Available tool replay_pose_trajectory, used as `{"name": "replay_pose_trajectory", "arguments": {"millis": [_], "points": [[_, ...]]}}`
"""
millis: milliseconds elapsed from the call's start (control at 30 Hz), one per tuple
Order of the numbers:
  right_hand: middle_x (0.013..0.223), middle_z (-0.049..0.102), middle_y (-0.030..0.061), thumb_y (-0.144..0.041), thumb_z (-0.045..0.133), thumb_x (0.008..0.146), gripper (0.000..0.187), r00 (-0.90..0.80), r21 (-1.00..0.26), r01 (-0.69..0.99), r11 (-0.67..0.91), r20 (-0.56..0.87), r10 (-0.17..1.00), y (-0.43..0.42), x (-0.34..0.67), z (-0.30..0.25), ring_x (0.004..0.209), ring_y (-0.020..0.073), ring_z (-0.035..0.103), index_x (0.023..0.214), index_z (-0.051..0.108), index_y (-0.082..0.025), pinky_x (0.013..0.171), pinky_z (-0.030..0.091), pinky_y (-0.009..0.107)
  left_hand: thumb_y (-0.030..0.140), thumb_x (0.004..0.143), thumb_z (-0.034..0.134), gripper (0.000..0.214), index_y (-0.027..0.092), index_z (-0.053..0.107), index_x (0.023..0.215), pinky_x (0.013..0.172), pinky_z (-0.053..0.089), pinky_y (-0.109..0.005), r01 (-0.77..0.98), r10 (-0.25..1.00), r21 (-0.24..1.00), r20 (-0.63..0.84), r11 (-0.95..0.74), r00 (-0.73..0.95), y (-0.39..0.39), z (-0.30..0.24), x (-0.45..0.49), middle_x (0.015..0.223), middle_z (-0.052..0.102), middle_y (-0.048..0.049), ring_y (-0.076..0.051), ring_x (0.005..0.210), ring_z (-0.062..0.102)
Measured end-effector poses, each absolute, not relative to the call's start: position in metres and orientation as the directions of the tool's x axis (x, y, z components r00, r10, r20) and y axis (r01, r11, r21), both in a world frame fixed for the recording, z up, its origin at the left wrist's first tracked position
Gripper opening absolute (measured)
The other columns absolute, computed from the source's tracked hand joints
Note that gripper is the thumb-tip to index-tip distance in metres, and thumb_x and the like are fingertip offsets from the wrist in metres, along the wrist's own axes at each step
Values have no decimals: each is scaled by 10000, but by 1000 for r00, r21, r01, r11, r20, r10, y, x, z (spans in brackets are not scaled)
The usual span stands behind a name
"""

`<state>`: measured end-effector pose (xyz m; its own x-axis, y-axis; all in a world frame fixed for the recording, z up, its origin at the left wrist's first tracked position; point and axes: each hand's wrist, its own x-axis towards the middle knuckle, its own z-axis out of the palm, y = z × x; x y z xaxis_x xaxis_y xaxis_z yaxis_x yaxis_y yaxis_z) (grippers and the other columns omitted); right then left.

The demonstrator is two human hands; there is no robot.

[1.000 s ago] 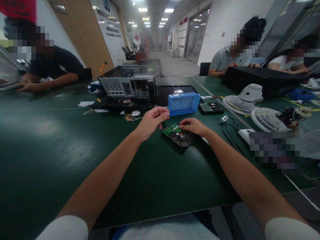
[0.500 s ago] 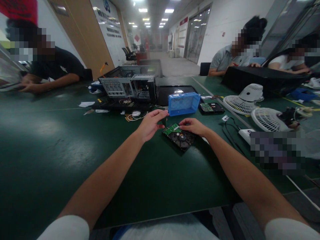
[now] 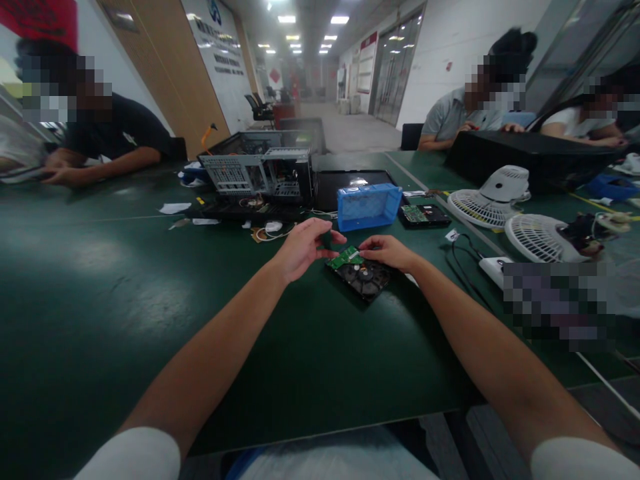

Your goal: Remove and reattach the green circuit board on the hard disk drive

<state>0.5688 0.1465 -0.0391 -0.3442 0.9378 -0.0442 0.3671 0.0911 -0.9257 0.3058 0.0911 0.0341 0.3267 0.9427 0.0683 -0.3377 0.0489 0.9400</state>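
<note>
A hard disk drive (image 3: 367,277) lies on the green table in front of me, turned at an angle, its black underside facing up. Its green circuit board (image 3: 347,258) shows along the far left part. At the board's left end is my left hand (image 3: 305,248), open, thumb and fingers apart; the thumb tip is close to the board's edge, and I cannot tell if it touches. My right hand (image 3: 387,252) grips the far right edge of the drive with thumb and fingertips.
Behind the drive stands a blue plastic bin (image 3: 369,208) on its side. A second hard drive (image 3: 424,215) lies right of it. An opened computer case (image 3: 257,175) is at the back left; fan parts (image 3: 483,208) are at right. People sit across the table.
My left hand's fingers have spread and moved slightly right, toward the circuit board. The right hand stays at the drive's edge.
</note>
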Motion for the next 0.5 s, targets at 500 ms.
{"name": "replay_pose_trajectory", "arguments": {"millis": [500], "points": [[930,759,48,-362,826,748,299,-342,-925,376,59,-79,936,148,568,-41,810,172,667,975,744,-186,714,537,271,450,838,730,305,157,749,918,596,550,-276,-205,951,977,117,-59,286,97,33,299,908,663,-105,-205,856,633]]}}
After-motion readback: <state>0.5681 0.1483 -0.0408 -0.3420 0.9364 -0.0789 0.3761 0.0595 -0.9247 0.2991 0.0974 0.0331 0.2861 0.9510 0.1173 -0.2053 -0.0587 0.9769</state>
